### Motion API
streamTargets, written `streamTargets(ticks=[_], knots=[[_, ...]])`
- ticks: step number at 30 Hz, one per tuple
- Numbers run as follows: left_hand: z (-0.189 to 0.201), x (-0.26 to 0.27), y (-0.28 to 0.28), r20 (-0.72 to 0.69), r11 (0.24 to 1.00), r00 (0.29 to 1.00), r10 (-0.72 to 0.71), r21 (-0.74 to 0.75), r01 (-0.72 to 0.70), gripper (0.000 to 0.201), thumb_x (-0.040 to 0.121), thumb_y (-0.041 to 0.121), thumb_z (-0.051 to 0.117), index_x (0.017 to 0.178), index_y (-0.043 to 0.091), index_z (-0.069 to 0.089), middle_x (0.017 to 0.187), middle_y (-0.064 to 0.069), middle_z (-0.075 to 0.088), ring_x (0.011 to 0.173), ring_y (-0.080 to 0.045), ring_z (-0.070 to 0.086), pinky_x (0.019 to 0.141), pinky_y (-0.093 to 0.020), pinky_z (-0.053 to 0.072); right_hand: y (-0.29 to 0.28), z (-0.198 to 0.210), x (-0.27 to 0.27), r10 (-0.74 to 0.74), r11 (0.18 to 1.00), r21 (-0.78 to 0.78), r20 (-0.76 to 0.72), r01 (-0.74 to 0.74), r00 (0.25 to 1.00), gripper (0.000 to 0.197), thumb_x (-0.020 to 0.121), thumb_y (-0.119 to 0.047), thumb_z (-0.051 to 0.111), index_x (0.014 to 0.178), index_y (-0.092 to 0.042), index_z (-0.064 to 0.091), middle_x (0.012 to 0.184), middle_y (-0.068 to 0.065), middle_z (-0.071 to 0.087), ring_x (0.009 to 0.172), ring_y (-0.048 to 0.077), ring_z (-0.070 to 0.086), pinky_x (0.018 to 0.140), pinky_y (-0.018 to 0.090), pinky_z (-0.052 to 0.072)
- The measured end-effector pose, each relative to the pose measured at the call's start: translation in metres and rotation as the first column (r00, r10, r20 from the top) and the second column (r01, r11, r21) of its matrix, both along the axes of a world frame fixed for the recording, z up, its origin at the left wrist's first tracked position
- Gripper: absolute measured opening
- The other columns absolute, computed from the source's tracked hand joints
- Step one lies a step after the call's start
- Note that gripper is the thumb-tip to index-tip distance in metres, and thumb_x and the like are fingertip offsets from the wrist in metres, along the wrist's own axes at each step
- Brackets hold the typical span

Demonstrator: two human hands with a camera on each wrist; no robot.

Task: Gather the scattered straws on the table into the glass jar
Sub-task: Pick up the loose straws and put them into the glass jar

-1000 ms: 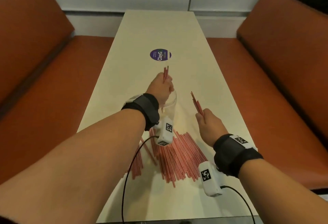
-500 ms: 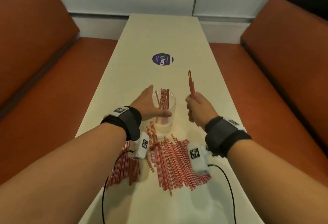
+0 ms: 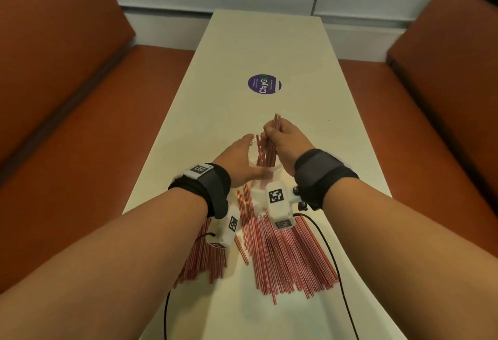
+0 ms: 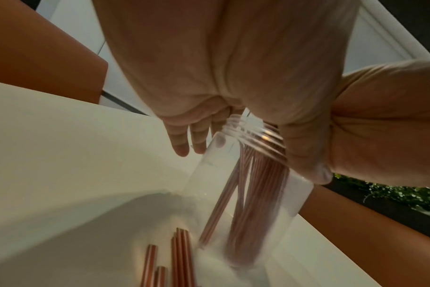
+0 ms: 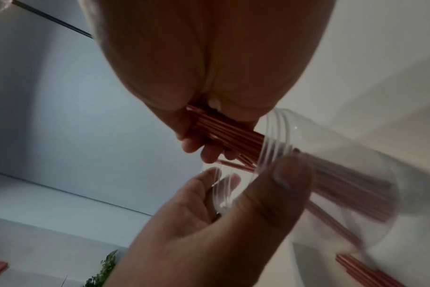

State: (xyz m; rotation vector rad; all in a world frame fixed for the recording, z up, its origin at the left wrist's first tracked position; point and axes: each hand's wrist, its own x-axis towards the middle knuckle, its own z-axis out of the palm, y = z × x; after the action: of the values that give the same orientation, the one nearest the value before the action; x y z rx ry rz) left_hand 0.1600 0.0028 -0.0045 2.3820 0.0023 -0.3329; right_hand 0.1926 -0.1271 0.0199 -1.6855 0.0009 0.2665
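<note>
A clear glass jar (image 3: 275, 168) (image 4: 216, 174) (image 5: 344, 134) stands mid-table with several red-striped straws (image 4: 258, 194) inside. My left hand (image 3: 254, 155) (image 4: 253, 161) (image 5: 253, 180) grips the jar near its rim, thumb on the near side and fingers round the far side. My right hand (image 3: 270, 135) (image 5: 209, 143) is just above the mouth and pinches a bundle of straws (image 3: 276, 124) (image 5: 224, 132) whose lower ends reach into the jar. Many loose straws (image 3: 285, 259) (image 4: 182, 252) (image 5: 361, 270) lie on the table (image 3: 269, 43) near me, with a smaller pile (image 3: 204, 256) to the left.
A round purple sticker (image 3: 264, 87) lies on the table beyond the jar. Brown benches run along the left (image 3: 67, 124) and right (image 3: 431, 137) sides. Black cables (image 3: 331, 245) trail from the wrist cameras across the loose straws.
My right hand carried its bundle from the right of the jar to over the mouth and lowered its ends in. My left hand let go of its own straws and closed round the jar.
</note>
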Motion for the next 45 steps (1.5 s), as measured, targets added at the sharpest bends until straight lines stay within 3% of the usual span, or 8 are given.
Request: streamTargets(ticks=[4,10,16,24,30,34,37,45], knots=[[-0.001,0.003,-0.001,0.006,1.0,1.0,0.008,0.018,-0.008,0.111,0.066,0.048,0.082,0.151,0.018,0.018,0.155,-0.004,0.031,0.139,-0.022,0.035,0.111,-0.033,0.031,0.0,0.0,0.001,-0.015,0.999,-0.04,0.02,0.015,1.0,0.014,0.099,-0.011,0.042,0.102,-0.009,0.055,0.076,0.001,0.061,0.069,0.013,0.057,0.068,0.026,0.05],[0.013,-0.007,0.012,-0.015,0.996,0.998,0.056,0.064,-0.055,0.118,0.063,0.053,0.082,0.152,0.019,0.013,0.156,-0.003,0.028,0.141,-0.023,0.032,0.114,-0.038,0.031,-0.01,0.017,0.002,-0.058,0.992,-0.096,0.219,0.081,0.974,0.008,0.095,-0.015,0.049,0.096,-0.017,0.057,0.099,0.003,0.067,0.097,0.017,0.061,0.087,0.028,0.047],[0.021,-0.069,0.049,-0.057,0.891,0.949,0.309,0.366,-0.268,0.058,0.089,0.039,0.062,0.135,0.007,0.046,0.134,-0.011,0.054,0.118,-0.028,0.055,0.094,-0.034,0.045,-0.054,0.013,-0.038,-0.017,0.934,-0.338,0.278,0.115,0.961,0.01,0.092,-0.024,0.055,0.1,-0.019,0.058,0.095,-0.001,0.063,0.088,0.018,0.06,0.079,0.028,0.047],[-0.006,-0.124,0.032,-0.173,0.796,0.887,0.428,0.537,-0.28,0.031,0.093,0.032,0.05,0.099,0.005,0.064,0.099,-0.01,0.066,0.088,-0.027,0.063,0.07,-0.028,0.048,-0.108,-0.056,-0.101,0.187,0.355,-0.889,-0.238,-0.291,0.953,0.055,0.091,-0.051,0.046,0.125,-0.009,0.052,0.119,0.011,0.062,0.105,0.028,0.06,0.087,0.035,0.05],[-0.028,-0.131,0.009,-0.186,0.796,0.918,0.351,0.576,-0.187,0.073,0.076,0.074,0.049,0.104,0.009,0.064,0.103,-0.014,0.065,0.083,-0.027,0.067,0.07,-0.03,0.055,-0.091,-0.064,-0.137,0.137,0.374,-0.876,-0.272,-0.304,0.952,0.087,0.073,-0.076,0.053,0.128,-0.009,0.046,0.119,0.009,0.059,0.103,0.027,0.061,0.078,0.034,0.05],[-0.027,-0.129,-0.001,-0.159,0.843,0.959,0.236,0.525,-0.12,0.04,0.083,0.046,0.063,0.066,0.011,0.054,0.083,-0.008,0.063,0.066,-0.022,0.061,0.052,-0.024,0.044,-0.073,-0.064,-0.148,0.096,0.413,-0.867,-0.261,-0.277,0.961,0.089,0.064,-0.07,0.069,0.126,-0.013,0.045,0.12,0.007,0.057,0.103,0.025,0.06,0.081,0.035,0.052],[-0.027,-0.127,0.005,-0.15,0.869,0.967,0.206,0.483,-0.11,0.017,0.089,0.017,0.054,0.08,0.006,0.062,0.089,-0.011,0.066,0.079,-0.026,0.063,0.059,-0.026,0.043,-0.067,-0.068,-0.15,0.086,0.421,-0.872,-0.236,-0.25,0.968,0.056,0.078,-0.05,0.066,0.117,-0.014,0.05,0.115,0.007,0.06,0.097,0.025,0.061,0.079,0.034,0.051],[-0.03,-0.116,0.021,-0.127,0.881,0.963,0.239,0.445,-0.16,0.024,0.088,0.01,0.052,0.065,0.009,0.049,0.08,-0.009,0.058,0.071,-0.025,0.057,0.061,-0.026,0.044,-0.062,-0.059,-0.149,0.042,0.395,-0.897,-0.199,-0.2,0.979,0.025,0.092,-0.027,0.049,0.11,-0.011,0.057,0.107,0.008,0.064,0.081,0.021,0.053,0.07,0.029,0.043]])
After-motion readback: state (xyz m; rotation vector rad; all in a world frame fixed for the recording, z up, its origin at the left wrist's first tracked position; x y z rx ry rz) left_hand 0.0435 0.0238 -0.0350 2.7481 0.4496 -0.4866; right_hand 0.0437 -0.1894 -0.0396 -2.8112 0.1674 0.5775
